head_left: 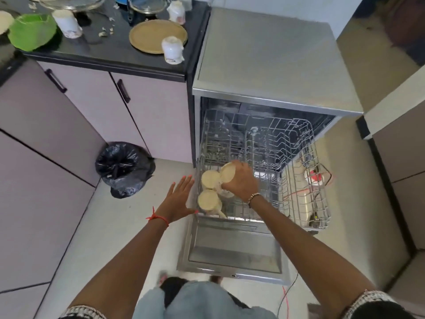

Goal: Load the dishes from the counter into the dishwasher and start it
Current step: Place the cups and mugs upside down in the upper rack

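The dishwasher [264, 54] stands open with its door [234, 252] folded down and the wire rack [296, 176] pulled out. My right hand [241, 180] grips a white mug [227, 172], upside down, over the rack's front left corner. Two more white mugs [210, 179] [208, 200] sit upside down in the rack right beside it. My left hand [178, 199] hovers with fingers spread just left of the rack, holding nothing. On the black counter [110, 51] remain white mugs [172, 50] [67, 23] [176, 11], a round tan plate [149, 35], a green bowl [32, 31] and glass lids [71, 1].
A black bin bag [124, 168] sits on the floor left of the dishwasher, under the lilac cabinets [96, 104]. Red and black cables [319, 176] run along the rack's right side and down to the floor. Crumbs litter the counter. My knees [195, 300] are below the door.
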A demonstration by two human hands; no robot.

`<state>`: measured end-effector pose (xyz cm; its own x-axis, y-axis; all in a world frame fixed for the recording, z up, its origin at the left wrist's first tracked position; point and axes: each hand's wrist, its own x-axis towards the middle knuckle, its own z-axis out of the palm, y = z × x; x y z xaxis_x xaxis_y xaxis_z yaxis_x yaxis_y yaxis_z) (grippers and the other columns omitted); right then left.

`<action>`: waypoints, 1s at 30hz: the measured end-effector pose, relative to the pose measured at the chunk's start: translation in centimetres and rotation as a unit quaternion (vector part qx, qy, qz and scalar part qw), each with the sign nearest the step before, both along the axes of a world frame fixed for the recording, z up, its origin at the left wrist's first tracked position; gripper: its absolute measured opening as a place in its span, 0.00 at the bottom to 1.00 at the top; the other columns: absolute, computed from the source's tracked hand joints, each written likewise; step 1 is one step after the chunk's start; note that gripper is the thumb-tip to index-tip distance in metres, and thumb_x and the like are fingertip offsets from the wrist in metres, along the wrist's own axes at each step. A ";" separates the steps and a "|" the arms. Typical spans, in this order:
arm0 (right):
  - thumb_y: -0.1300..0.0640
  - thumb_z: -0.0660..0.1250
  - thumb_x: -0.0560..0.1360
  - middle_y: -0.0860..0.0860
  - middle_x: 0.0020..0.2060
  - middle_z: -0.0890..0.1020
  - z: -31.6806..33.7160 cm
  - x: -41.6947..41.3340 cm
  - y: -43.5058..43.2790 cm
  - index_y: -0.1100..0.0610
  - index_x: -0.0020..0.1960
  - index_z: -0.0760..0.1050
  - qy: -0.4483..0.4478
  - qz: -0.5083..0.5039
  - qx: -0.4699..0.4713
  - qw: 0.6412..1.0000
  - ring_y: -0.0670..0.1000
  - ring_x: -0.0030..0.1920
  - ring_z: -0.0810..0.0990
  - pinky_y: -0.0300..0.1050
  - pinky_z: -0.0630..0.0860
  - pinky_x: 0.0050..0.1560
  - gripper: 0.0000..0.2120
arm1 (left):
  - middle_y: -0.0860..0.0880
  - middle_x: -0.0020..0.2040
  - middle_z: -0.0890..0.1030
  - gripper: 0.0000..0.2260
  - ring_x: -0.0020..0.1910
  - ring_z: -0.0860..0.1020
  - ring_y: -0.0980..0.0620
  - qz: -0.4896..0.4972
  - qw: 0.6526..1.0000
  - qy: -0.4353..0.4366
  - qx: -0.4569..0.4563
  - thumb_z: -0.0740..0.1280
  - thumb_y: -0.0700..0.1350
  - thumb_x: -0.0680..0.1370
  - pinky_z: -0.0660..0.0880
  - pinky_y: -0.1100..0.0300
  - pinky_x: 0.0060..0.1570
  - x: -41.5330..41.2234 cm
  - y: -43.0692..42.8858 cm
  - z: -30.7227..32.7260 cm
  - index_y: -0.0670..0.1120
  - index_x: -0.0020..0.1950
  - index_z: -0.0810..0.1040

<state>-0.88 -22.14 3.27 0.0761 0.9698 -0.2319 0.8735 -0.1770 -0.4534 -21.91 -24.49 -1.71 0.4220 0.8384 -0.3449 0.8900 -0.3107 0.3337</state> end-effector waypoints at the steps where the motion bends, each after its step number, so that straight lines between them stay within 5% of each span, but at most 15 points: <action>1: 0.50 0.76 0.63 0.58 0.60 0.70 -0.2 0.8 0.7 0.59 0.67 0.65 -0.004 -0.006 -0.003 1.000 0.58 0.61 0.69 0.52 0.73 0.58 0.37 | 0.46 0.77 0.40 0.42 0.76 0.39 0.49 0.005 1.000 0.004 -0.004 0.66 0.57 0.75 0.38 0.53 0.72 0.5 0.3 -0.2 0.43 0.76 0.42; 17: 0.49 0.74 0.66 0.59 0.67 0.63 -7.5 2.6 12.5 0.58 0.72 0.57 -0.024 0.030 -0.055 0.998 0.61 0.68 0.62 0.55 0.68 0.64 0.41 | 0.44 0.76 0.38 0.26 0.76 0.40 0.47 0.000 0.999 0.044 -0.011 0.50 0.43 0.83 0.45 0.52 0.73 2.8 8.6 -5.7 0.42 0.76 0.40; 30: 0.49 0.73 0.68 0.59 0.72 0.57 -14.0 -1.7 15.9 0.56 0.74 0.52 -0.060 0.100 -0.129 0.985 0.64 0.70 0.60 0.57 0.69 0.62 0.43 | 0.51 0.71 0.33 0.27 0.71 0.35 0.55 -0.013 0.999 -0.019 -0.046 0.52 0.43 0.82 0.44 0.55 0.73 1.2 10.9 -8.9 0.44 0.76 0.40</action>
<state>-2.63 -6.24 -10.71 -0.0687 0.8781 -0.4734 0.9470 -0.0918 -0.3078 -20.69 -13.59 -10.62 0.4583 0.7925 -0.4024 0.8678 -0.3011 0.3954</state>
